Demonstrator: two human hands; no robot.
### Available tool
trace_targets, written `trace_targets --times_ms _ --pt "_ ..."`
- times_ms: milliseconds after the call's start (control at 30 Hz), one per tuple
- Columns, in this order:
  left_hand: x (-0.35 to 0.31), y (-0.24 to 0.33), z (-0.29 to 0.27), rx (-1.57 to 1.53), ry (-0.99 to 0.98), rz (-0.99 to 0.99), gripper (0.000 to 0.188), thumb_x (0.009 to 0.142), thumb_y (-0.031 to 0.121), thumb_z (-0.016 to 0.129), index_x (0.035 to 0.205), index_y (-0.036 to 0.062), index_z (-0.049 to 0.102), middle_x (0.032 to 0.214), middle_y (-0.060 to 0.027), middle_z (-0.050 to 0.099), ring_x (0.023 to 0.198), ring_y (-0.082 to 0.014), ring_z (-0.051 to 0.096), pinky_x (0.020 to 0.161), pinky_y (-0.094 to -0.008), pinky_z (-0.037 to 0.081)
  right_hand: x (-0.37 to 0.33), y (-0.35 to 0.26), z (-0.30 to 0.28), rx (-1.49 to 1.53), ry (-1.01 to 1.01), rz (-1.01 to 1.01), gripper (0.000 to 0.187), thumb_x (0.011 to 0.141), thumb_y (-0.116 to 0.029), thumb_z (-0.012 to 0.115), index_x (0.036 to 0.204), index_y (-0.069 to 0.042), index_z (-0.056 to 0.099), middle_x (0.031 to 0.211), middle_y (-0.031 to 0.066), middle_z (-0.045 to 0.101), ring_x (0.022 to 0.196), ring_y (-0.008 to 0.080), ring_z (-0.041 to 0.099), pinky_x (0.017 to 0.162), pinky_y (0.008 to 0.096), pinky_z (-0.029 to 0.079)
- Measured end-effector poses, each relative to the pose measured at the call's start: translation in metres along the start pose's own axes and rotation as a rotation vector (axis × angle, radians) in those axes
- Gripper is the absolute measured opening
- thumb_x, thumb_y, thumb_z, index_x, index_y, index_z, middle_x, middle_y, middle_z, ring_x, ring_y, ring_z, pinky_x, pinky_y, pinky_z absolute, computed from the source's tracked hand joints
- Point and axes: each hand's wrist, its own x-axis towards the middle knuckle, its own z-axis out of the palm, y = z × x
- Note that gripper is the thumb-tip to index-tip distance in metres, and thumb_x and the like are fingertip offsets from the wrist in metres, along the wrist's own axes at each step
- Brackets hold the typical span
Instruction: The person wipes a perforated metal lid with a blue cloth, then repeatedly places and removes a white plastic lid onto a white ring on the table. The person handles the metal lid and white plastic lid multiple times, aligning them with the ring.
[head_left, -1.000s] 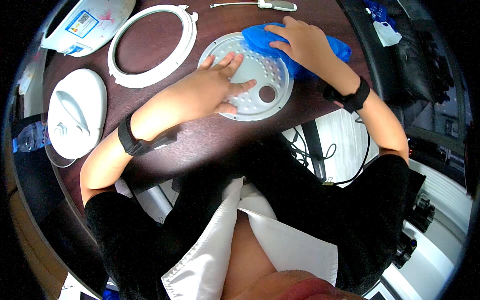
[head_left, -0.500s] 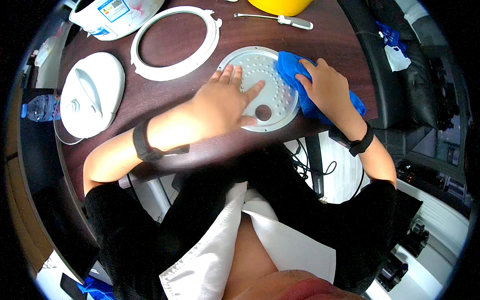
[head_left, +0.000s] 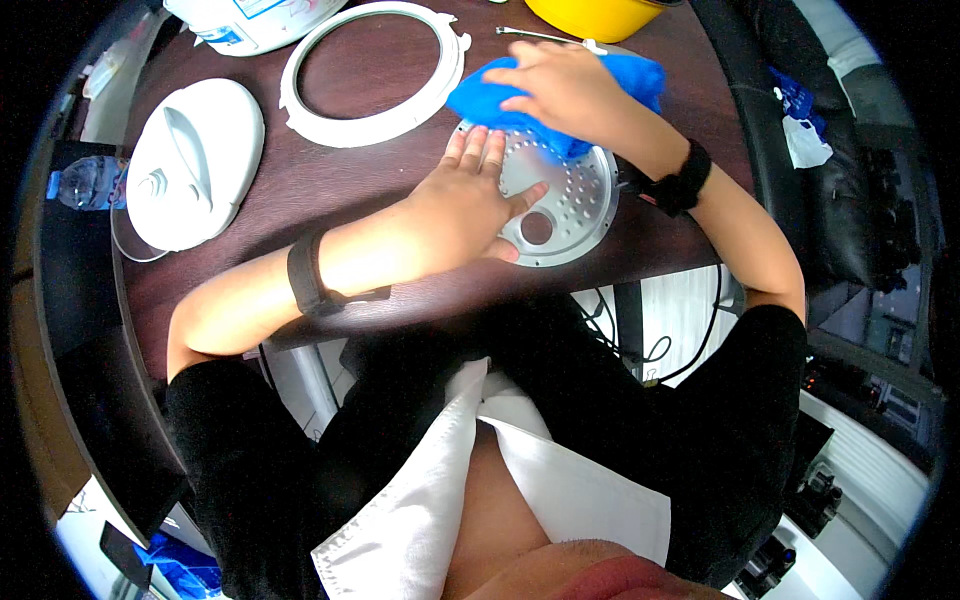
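Observation:
A round silver metal plate (head_left: 590, 215), dotted with small bumps and with one larger round hole, lies on the dark wooden table (head_left: 330, 180) near its front edge. My left hand (head_left: 445, 210) rests flat on the plate's left side, fingers spread and holding nothing. Over the plate's far side is a bunched blue cloth (head_left: 635, 85). My right hand (head_left: 570, 90) presses on that cloth from above with bent fingers, and the cloth covers the plate's far rim. Whether the thumb pinches the cloth is hard to see.
Left of the plate lie a white plastic ring (head_left: 370, 132) and a white lid with a handle (head_left: 225, 125). Farther back are a white housing (head_left: 260, 22), a screwdriver (head_left: 540, 36) partly hidden by my right hand, and a yellow bowl (head_left: 600, 16). A water bottle (head_left: 88, 184) is at far left.
My right hand has swept the blue cloth leftward and away from me, from the plate's right edge to its far side. My left hand stays on the plate. The view has shifted slightly.

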Motion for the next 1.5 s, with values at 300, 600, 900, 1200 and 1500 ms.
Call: trace_targets --times_ms 300,600,900,1200,1500 --pt "0.000 -0.005 0.007 -0.010 0.067 0.031 0.077 0.084 0.059 0.053 0.150 0.0228 0.035 0.145 -0.0419 0.024 0.137 -0.0545 0.025 0.116 -0.0536 0.021 -0.029 0.058 -0.030 0.368 0.227 0.019 0.044 0.094 -0.033 0.060 0.130 -0.008 0.058 0.109 0.0122 0.063 0.096 0.0241 0.064 0.085 0.0336 0.051" --pt "-0.001 -0.018 -0.020 -0.151 0.008 0.065 0.080 0.074 0.047 0.072 0.144 0.0232 0.044 0.147 -0.0370 0.027 0.140 -0.0485 0.026 0.117 -0.0489 0.021 -0.209 0.098 -0.084 1.743 0.432 0.751 0.046 0.100 -0.026 0.053 0.140 -0.005 0.046 0.133 0.0083 0.057 0.119 0.0166 0.056 0.103 0.0326 0.045" --pt "-0.012 -0.030 -0.023 -0.179 0.017 -0.019 0.080 0.074 0.038 0.075 0.143 0.0127 0.043 0.149 -0.0302 0.030 0.141 -0.0426 0.028 0.116 -0.0474 0.025 -0.241 0.127 -0.104 0.666 0.280 0.890 0.047 0.097 -0.033 0.059 0.133 -0.002 0.054 0.122 0.0065 0.063 0.109 0.0143 0.058 0.094 0.0266 0.044" --pt "-0.021 -0.036 -0.034 -0.161 0.066 -0.100 0.067 0.076 0.022 0.075 0.138 0.0124 0.051 0.151 -0.0217 0.034 0.141 -0.0372 0.029 0.116 -0.0433 0.029 -0.164 0.078 -0.086 0.228 0.062 0.455 0.026 0.090 -0.021 0.066 0.109 -0.004 0.063 0.101 0.0135 0.062 0.101 0.0302 0.060 0.086 0.0357 0.046" --pt "-0.031 -0.030 -0.049 -0.387 0.136 -0.382 0.055 0.084 0.019 0.069 0.133 -0.0002 0.051 0.125 -0.0275 0.056 0.110 -0.0423 0.058 0.095 -0.0434 0.047 -0.098 -0.001 -0.034 0.821 -0.454 0.735 0.059 0.089 -0.052 0.061 0.064 0.001 0.064 0.050 0.0115 0.057 0.042 0.0209 0.060 0.043 0.0324 0.046"
